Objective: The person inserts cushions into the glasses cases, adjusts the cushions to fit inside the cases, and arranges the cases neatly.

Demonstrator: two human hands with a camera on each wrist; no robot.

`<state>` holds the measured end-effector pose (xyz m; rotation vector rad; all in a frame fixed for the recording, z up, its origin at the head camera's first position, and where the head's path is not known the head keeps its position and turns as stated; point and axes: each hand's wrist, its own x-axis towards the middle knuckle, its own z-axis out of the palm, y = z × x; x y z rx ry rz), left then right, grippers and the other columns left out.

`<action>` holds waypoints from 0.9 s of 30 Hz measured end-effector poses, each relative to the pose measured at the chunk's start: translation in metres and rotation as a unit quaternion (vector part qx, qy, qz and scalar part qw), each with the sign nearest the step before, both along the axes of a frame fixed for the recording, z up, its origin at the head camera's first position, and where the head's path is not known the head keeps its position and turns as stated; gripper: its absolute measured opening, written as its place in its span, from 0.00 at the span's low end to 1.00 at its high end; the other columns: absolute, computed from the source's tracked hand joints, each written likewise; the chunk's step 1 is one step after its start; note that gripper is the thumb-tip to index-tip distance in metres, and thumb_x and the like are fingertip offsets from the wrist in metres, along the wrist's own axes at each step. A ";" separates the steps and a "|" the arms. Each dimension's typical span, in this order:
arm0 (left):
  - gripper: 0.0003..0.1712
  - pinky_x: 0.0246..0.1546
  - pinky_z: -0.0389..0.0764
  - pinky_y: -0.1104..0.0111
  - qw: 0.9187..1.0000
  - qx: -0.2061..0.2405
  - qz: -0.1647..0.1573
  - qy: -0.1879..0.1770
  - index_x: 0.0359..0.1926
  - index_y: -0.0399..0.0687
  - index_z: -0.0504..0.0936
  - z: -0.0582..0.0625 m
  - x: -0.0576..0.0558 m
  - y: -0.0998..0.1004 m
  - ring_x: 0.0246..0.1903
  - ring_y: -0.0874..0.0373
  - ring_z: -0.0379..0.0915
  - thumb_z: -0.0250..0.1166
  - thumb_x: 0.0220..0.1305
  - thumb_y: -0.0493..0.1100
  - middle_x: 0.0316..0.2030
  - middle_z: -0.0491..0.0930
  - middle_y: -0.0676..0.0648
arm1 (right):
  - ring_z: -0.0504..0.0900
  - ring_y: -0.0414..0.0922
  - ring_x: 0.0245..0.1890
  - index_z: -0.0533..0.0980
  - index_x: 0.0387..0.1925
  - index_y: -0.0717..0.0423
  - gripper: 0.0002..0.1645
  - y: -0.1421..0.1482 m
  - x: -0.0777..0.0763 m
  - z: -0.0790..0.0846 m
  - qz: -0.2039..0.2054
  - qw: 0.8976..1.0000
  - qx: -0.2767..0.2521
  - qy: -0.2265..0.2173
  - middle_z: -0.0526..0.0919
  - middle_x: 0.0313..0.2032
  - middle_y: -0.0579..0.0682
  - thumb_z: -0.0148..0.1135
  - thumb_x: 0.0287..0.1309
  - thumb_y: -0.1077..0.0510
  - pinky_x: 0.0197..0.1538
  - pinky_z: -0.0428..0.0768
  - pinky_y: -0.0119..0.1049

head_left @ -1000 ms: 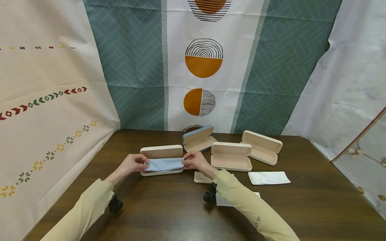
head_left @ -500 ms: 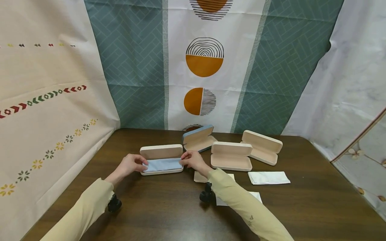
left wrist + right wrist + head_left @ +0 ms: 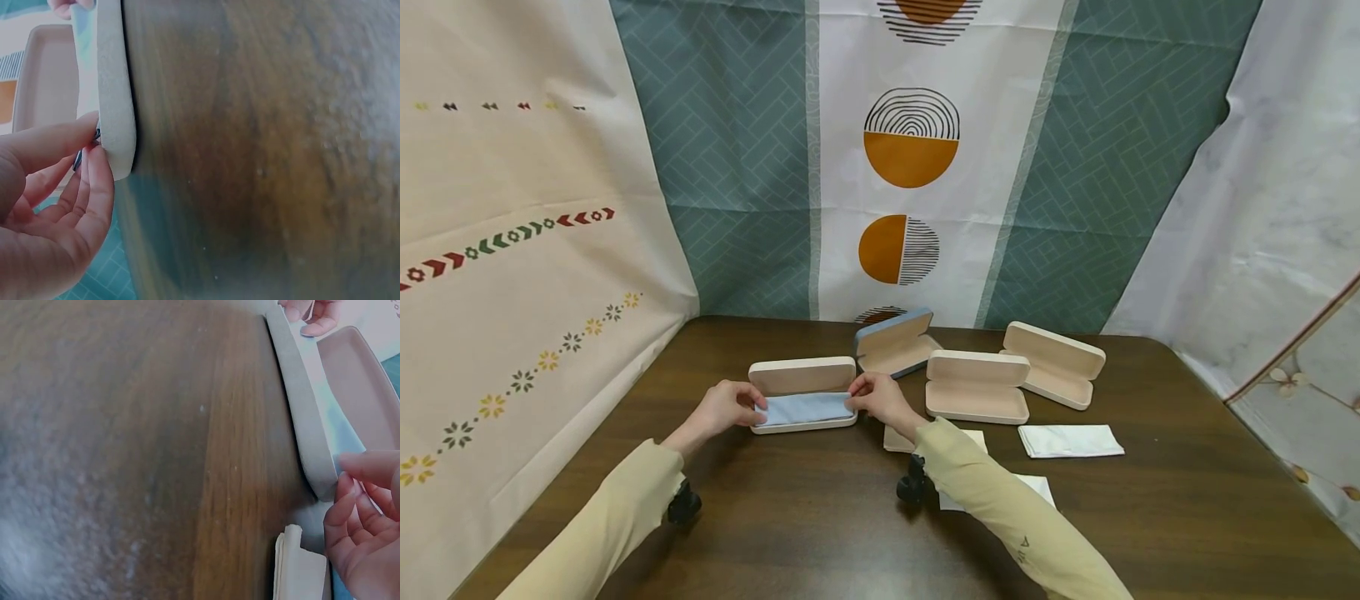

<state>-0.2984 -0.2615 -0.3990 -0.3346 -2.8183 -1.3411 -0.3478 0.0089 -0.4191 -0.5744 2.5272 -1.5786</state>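
A folded light-blue cloth (image 3: 805,408) lies lengthwise in the lower half of an open beige glasses case (image 3: 801,378) at the left of the table. At its left end, my left hand (image 3: 730,405) pinches the cloth between thumb and fingers. A small dark piece (image 3: 96,134) shows by the left thumb tip in the left wrist view; I cannot tell what it is. Thumb and fingers of my right hand (image 3: 882,397) pinch the cloth's right end, beside the case's right corner. The cloth (image 3: 331,403) runs between both hands along the case's front wall (image 3: 300,406).
Behind and right stand a blue open glasses case (image 3: 895,342) and two beige ones, a nearer case (image 3: 976,387) and a farther case (image 3: 1052,364). Folded cloths lie on the table: a white cloth (image 3: 1070,442), a beige cloth (image 3: 897,440) and a white cloth (image 3: 1036,487) partly under the right sleeve.
Both hands have lowered the blue cloth slightly into the case, and it lies flatter there. My right hand has shifted a little left. In the last half second the hands barely moved.
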 end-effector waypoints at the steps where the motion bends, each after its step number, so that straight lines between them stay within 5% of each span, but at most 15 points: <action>1: 0.09 0.24 0.77 0.67 1.000 -0.007 0.000 0.002 0.28 0.34 0.80 0.000 -0.001 0.000 0.21 0.57 0.70 0.71 0.44 0.31 0.21 0.75 0.48 | 0.70 0.39 0.19 0.75 0.30 0.62 0.08 0.000 0.000 0.000 0.002 1.000 0.001 0.003 0.76 0.23 0.47 0.67 0.46 0.66 0.20 0.70 0.29; 13: 0.10 0.20 0.74 0.67 0.998 -0.057 -0.009 0.015 0.26 0.37 0.79 -0.001 -0.003 -0.006 0.21 0.58 0.68 0.72 0.43 0.34 0.22 0.73 0.50 | 0.67 0.42 0.26 0.74 0.35 0.62 0.14 -0.004 0.004 0.002 -0.013 0.998 0.055 0.030 0.71 0.26 0.48 0.67 0.44 0.68 0.26 0.67 0.30; 21: 0.13 0.26 0.78 0.64 1.000 0.028 0.007 -0.005 0.34 0.32 0.79 0.000 0.000 -0.018 0.28 0.55 0.73 0.70 0.49 0.36 0.30 0.77 0.45 | 0.71 0.41 0.22 0.73 0.37 0.64 0.14 -0.001 0.002 0.002 -0.018 1.000 0.014 0.002 0.72 0.28 0.50 0.66 0.46 0.69 0.23 0.74 0.32; 27: 0.20 0.31 0.78 0.63 0.992 0.114 0.038 -0.028 0.43 0.26 0.71 0.000 0.001 -0.025 0.29 0.54 0.73 0.67 0.53 0.36 0.32 0.74 0.41 | 0.75 0.45 0.28 0.68 0.40 0.66 0.16 0.001 0.007 0.008 -0.037 0.998 -0.038 -0.024 0.72 0.33 0.54 0.63 0.52 0.65 0.30 0.78 0.36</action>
